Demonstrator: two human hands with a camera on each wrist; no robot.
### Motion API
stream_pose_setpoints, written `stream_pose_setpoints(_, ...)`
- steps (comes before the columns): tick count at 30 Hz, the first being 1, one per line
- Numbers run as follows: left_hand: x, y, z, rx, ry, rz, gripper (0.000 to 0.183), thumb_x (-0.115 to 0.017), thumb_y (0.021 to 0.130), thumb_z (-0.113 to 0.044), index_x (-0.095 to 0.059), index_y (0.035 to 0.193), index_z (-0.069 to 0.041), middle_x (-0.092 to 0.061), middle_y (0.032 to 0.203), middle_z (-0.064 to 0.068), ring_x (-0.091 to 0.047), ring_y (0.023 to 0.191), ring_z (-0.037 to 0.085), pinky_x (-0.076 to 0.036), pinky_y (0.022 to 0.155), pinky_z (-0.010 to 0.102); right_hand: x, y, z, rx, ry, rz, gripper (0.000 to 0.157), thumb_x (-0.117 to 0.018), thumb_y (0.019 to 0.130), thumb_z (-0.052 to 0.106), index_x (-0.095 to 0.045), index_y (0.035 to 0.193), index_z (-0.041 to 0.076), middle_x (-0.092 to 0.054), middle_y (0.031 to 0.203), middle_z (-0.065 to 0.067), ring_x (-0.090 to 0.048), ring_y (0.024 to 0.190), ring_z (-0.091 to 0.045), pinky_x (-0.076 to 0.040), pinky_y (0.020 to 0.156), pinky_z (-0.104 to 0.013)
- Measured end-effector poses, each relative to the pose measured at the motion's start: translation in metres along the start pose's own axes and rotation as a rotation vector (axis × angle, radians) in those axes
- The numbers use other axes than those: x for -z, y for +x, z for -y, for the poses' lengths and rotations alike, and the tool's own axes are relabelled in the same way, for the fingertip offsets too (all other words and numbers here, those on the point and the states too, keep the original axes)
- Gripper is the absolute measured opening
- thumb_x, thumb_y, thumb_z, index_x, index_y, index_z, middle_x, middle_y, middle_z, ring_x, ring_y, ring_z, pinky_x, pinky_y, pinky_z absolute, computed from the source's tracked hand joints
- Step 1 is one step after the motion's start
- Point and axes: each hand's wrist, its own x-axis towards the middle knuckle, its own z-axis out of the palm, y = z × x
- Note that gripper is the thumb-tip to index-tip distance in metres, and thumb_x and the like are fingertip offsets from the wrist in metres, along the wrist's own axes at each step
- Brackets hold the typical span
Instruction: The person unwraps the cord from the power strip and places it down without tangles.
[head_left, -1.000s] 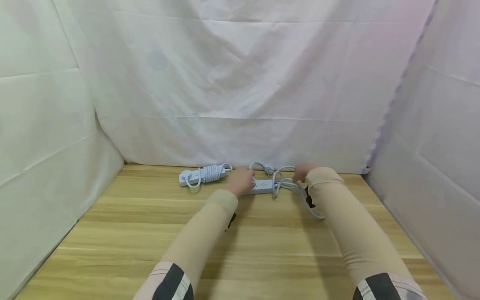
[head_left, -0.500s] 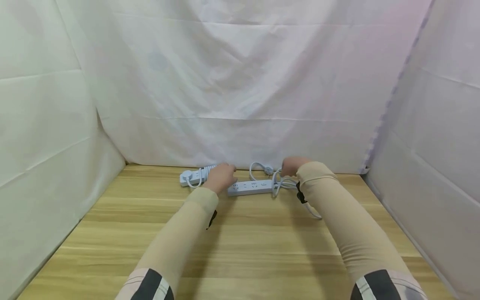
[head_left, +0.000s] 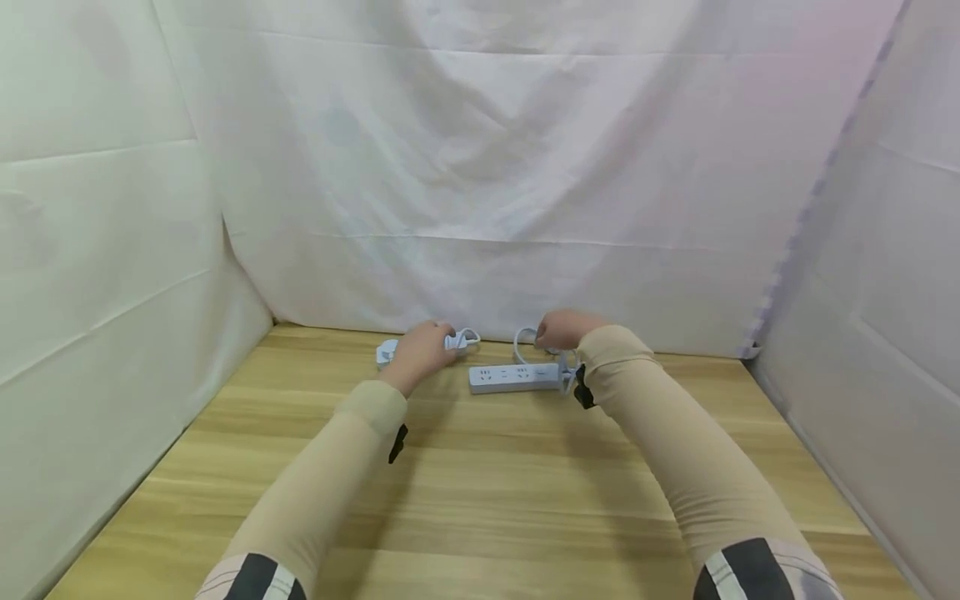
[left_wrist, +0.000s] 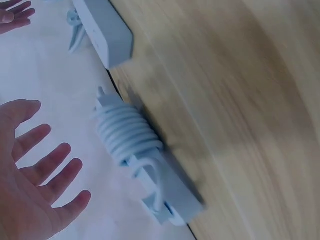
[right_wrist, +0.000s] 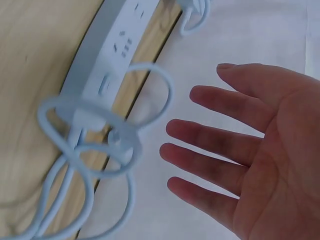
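Note:
Over a white power strip [left_wrist: 175, 195] with its cord coiled tightly round it, my left hand [head_left: 422, 354] hovers with fingers spread. In the left wrist view the hand and this strip are apart; in the head view the hand covers much of the strip. To the right lies a second white power strip [head_left: 513, 378], sockets up. Its loose cord [right_wrist: 97, 106] loops off the right end. My right hand [right_wrist: 260, 145], fingers straight and parted, hangs above that end and holds nothing. In the head view it hides part of the cord.
Both strips lie near the back edge of a wooden table [head_left: 480, 483]. A white cloth [head_left: 487, 167] hangs right behind them, and more white cloth [head_left: 885, 333] stands at the sides.
My left hand has moved left from the second strip to over the coiled one, uncovering the second strip's left end. My right hand has moved left, away from the cord.

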Motion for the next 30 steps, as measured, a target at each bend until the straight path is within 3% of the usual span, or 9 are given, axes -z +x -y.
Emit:
stream_pose_setpoints(3, -0.001, -0.002, 0.006, 0.011, -0.009, 0.007, 0.040, -0.063, 0.094, -0.030, -0.061, 0.127, -0.007, -0.060, 0.122, 0.014, -0.058, 0.109, 0.030, -0.047, 0.091, 0.046, -0.004, 0.004, 0.004, 0.006, 0.003, 0.002, 0.033, -0.057, 0.097, 0.030, -0.068, 0.116, 0.005, -0.067, 0.105, -0.007, -0.062, 0.098, -0.024, -0.048, 0.088, -0.043)
stream_pose_setpoints(7, -0.002, -0.006, 0.015, 0.031, -0.024, -0.002, 0.041, -0.064, 0.093, -0.030, -0.062, 0.126, -0.006, -0.060, 0.122, 0.015, -0.058, 0.108, 0.031, -0.046, 0.092, 0.047, -0.012, 0.009, 0.010, 0.020, 0.010, 0.012, 0.034, -0.057, 0.097, 0.033, -0.069, 0.117, 0.009, -0.066, 0.116, -0.008, -0.060, 0.108, -0.027, -0.047, 0.092, -0.044)
stream_pose_setpoints(13, 0.005, -0.012, 0.028, 0.064, -0.168, -0.024, 0.040, -0.062, 0.095, -0.024, -0.059, 0.127, -0.001, -0.058, 0.127, 0.021, -0.054, 0.117, 0.037, -0.041, 0.099, 0.050, -0.016, 0.013, 0.019, 0.056, 0.000, 0.015, 0.034, -0.056, 0.098, 0.030, -0.068, 0.119, 0.007, -0.065, 0.120, -0.009, -0.058, 0.115, -0.028, -0.044, 0.098, -0.043)
stream_pose_setpoints(17, 0.012, -0.015, 0.045, 0.060, -0.242, -0.061, 0.039, -0.061, 0.096, -0.019, -0.058, 0.127, 0.004, -0.057, 0.128, 0.025, -0.050, 0.121, 0.040, -0.038, 0.102, 0.051, -0.020, 0.014, 0.025, 0.040, 0.021, 0.012, 0.036, -0.056, 0.098, 0.031, -0.066, 0.122, 0.006, -0.065, 0.121, -0.009, -0.058, 0.115, -0.028, -0.044, 0.098, -0.044)
stream_pose_setpoints(27, 0.009, -0.027, 0.086, 0.098, -0.267, -0.060, 0.039, -0.056, 0.093, -0.010, -0.054, 0.128, 0.007, -0.051, 0.133, 0.028, -0.046, 0.125, 0.043, -0.035, 0.103, 0.054, -0.037, 0.021, 0.038, 0.065, 0.042, 0.021, 0.036, -0.055, 0.099, 0.033, -0.066, 0.125, 0.010, -0.063, 0.124, -0.006, -0.059, 0.113, -0.025, -0.047, 0.094, -0.042)
stream_pose_setpoints(30, 0.007, -0.031, 0.093, 0.142, -0.296, -0.037, 0.042, -0.053, 0.093, -0.012, -0.052, 0.131, 0.005, -0.049, 0.137, 0.027, -0.045, 0.125, 0.043, -0.034, 0.103, 0.056, -0.043, 0.025, 0.043, 0.074, 0.021, 0.000, 0.035, -0.055, 0.099, 0.034, -0.067, 0.122, 0.011, -0.064, 0.123, -0.006, -0.060, 0.111, -0.025, -0.048, 0.092, -0.042)
